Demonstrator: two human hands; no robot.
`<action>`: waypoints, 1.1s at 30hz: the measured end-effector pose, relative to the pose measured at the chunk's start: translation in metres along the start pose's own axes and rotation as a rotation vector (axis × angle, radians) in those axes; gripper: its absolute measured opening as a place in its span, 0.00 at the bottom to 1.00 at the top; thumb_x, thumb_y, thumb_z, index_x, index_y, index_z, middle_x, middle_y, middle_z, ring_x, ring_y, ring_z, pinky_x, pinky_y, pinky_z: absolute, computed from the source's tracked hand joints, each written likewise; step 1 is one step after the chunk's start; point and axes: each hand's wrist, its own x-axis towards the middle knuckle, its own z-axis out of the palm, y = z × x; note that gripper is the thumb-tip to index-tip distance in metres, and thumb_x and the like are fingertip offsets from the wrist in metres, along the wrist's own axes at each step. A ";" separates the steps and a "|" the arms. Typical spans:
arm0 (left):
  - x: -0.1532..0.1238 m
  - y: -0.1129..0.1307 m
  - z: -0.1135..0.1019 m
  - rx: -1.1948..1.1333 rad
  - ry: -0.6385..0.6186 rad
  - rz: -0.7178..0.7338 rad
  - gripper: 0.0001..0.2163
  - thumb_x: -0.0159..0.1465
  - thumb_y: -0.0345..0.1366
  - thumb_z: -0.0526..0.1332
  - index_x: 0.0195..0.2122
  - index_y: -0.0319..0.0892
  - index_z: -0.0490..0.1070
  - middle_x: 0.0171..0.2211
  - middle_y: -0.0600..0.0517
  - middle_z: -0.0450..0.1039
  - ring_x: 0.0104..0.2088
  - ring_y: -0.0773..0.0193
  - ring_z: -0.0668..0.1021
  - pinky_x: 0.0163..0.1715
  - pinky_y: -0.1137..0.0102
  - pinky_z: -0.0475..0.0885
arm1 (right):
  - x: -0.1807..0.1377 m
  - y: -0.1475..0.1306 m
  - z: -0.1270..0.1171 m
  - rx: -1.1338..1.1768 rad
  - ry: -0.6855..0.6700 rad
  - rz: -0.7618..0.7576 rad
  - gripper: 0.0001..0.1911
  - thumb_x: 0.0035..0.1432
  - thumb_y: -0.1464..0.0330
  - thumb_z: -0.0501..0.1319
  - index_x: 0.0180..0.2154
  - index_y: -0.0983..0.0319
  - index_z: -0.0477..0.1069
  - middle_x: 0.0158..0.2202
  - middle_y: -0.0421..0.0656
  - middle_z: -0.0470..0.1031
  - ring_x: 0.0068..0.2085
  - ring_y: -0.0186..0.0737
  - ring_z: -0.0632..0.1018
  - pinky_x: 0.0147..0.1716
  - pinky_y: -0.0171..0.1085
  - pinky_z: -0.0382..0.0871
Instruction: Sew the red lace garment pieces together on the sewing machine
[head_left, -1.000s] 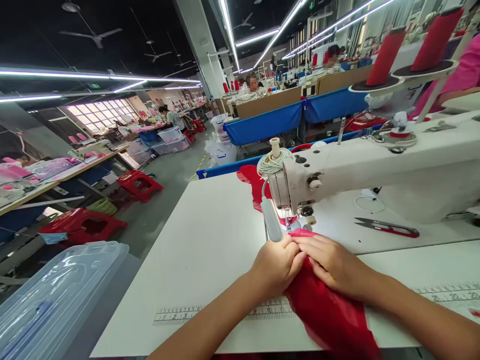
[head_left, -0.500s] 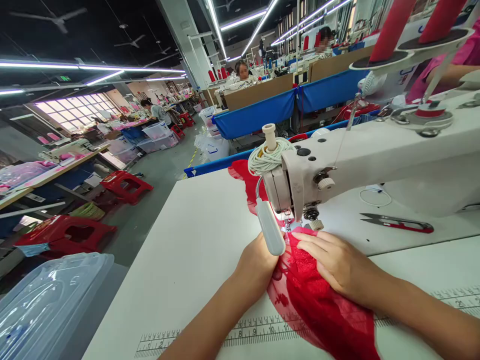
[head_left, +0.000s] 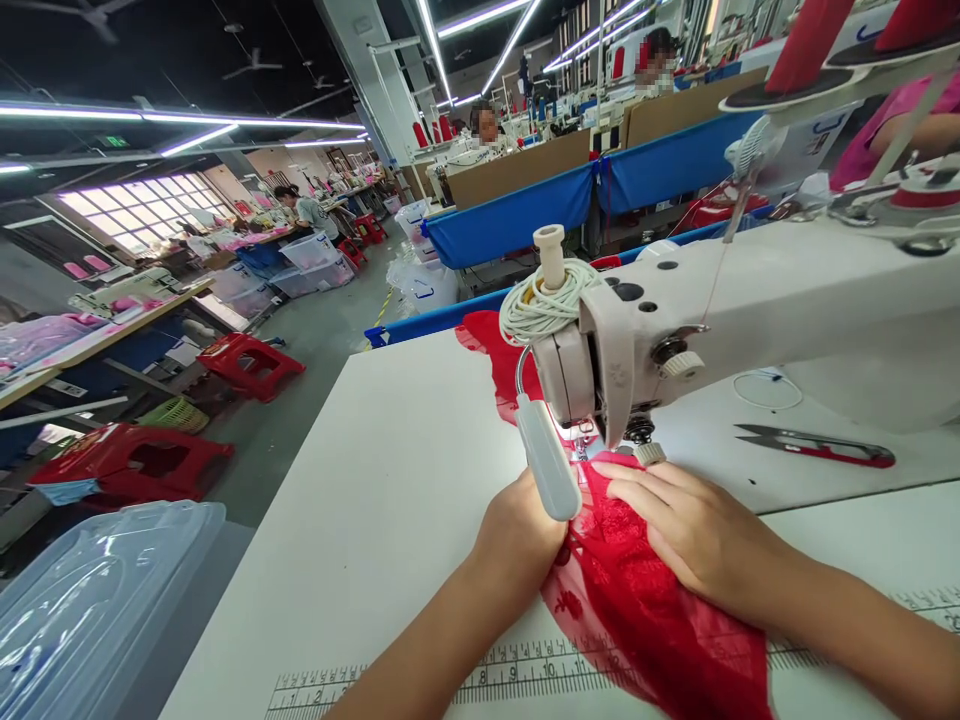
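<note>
A piece of red lace fabric (head_left: 637,610) lies on the white sewing table (head_left: 390,500) and runs under the needle of a white sewing machine (head_left: 750,310). My right hand (head_left: 697,530) rests flat on the fabric just in front of the presser foot, fingers stretched out. My left hand (head_left: 517,540) sits at the fabric's left edge, its fingers hidden behind the machine's small white lamp (head_left: 546,460). More red fabric (head_left: 499,360) trails out behind the machine head.
Red-handled thread snips (head_left: 817,447) lie on the table to the right. A clear plastic bin lid (head_left: 90,610) is at the lower left. Red stools (head_left: 251,362) stand in the aisle. Other people sit at work behind blue fabric dividers (head_left: 517,220).
The bunched red fabric has been spread out flat under the needle. My right hand went from pinching to lying flat. The view has shifted closer to the machine.
</note>
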 end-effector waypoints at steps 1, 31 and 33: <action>0.001 0.001 0.000 0.004 0.009 0.006 0.15 0.66 0.26 0.48 0.48 0.44 0.69 0.43 0.49 0.75 0.45 0.60 0.77 0.44 0.67 0.76 | 0.000 0.000 0.000 -0.001 -0.001 0.004 0.24 0.53 0.81 0.46 0.49 0.67 0.69 0.48 0.50 0.76 0.45 0.46 0.75 0.42 0.44 0.76; 0.012 0.011 0.004 -0.046 0.158 -0.082 0.15 0.69 0.29 0.48 0.48 0.48 0.71 0.34 0.52 0.75 0.36 0.59 0.76 0.41 0.61 0.73 | 0.008 0.003 -0.001 0.063 -0.059 0.118 0.23 0.51 0.81 0.46 0.44 0.62 0.70 0.41 0.48 0.77 0.35 0.43 0.73 0.33 0.41 0.72; 0.012 0.010 0.004 -0.041 0.164 -0.074 0.15 0.69 0.29 0.48 0.49 0.48 0.70 0.34 0.52 0.75 0.36 0.59 0.76 0.40 0.61 0.73 | 0.008 0.003 0.000 0.054 -0.056 0.112 0.23 0.51 0.82 0.46 0.44 0.62 0.70 0.41 0.48 0.76 0.35 0.44 0.73 0.32 0.41 0.72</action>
